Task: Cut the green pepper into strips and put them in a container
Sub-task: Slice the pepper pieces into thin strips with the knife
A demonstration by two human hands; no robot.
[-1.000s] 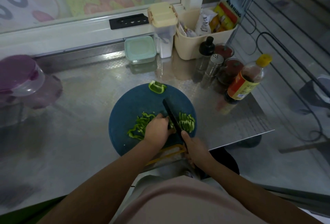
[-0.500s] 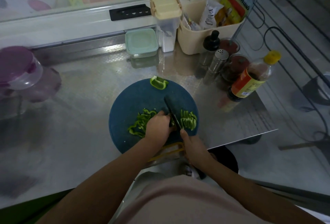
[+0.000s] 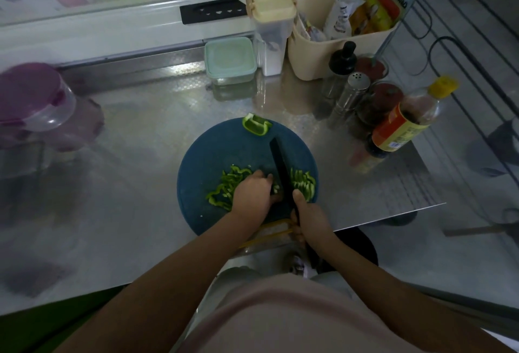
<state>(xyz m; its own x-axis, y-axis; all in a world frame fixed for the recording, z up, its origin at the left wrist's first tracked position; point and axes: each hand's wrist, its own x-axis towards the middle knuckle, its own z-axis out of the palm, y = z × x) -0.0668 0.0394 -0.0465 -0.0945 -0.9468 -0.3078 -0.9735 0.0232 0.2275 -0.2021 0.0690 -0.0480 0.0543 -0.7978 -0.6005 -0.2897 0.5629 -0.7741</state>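
Gripping knife (image 3: 280,167) in right hand (image 3: 309,219), blade upon board (image 3: 213,153). Pinning pepper (image 3: 276,188) under curled left hand (image 3: 252,194), amid strips (image 3: 226,187).

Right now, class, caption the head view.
Right hand slices green pepper with a black knife on a blue board, left hand steadying it.

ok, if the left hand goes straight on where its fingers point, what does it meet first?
Probably the knife blade, just beyond the left hand; the gap between them is hard to judge.
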